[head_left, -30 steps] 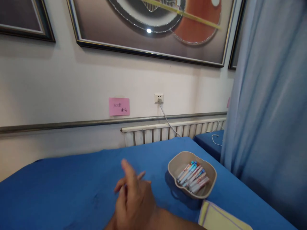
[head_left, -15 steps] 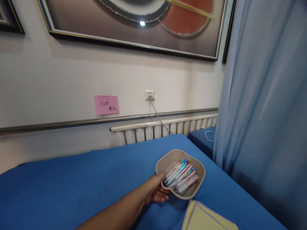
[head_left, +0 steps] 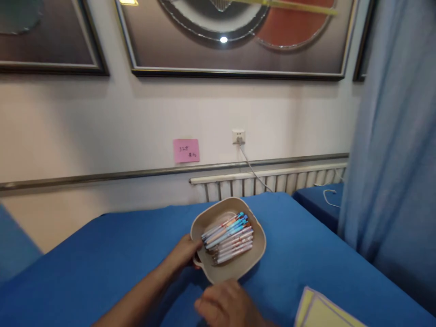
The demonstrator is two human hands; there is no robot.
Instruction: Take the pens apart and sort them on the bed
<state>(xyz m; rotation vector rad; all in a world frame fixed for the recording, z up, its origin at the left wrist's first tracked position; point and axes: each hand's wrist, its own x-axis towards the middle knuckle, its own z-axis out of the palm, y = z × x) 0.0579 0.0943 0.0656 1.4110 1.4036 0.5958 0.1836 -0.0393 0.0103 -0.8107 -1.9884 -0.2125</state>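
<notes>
A beige tray (head_left: 254, 254) with several pens (head_left: 229, 237) in it is tipped up a little above the blue-covered table (head_left: 102, 254). My left hand (head_left: 185, 252) grips the tray's left rim, thumb on top. My right hand (head_left: 227, 305) sits low in front of the tray, just below its near edge, with the fingers curled; I cannot make out anything in them.
A yellow cloth or pad (head_left: 323, 311) lies at the table's near right. A grey-blue curtain (head_left: 395, 159) hangs on the right. Behind the table are a radiator (head_left: 272, 184), a wall socket with a cable (head_left: 238, 137) and a pink note (head_left: 185, 150).
My left hand has drawn the tray left and toward me and tipped it up. My right hand has come into view below it. The camera turned left.
</notes>
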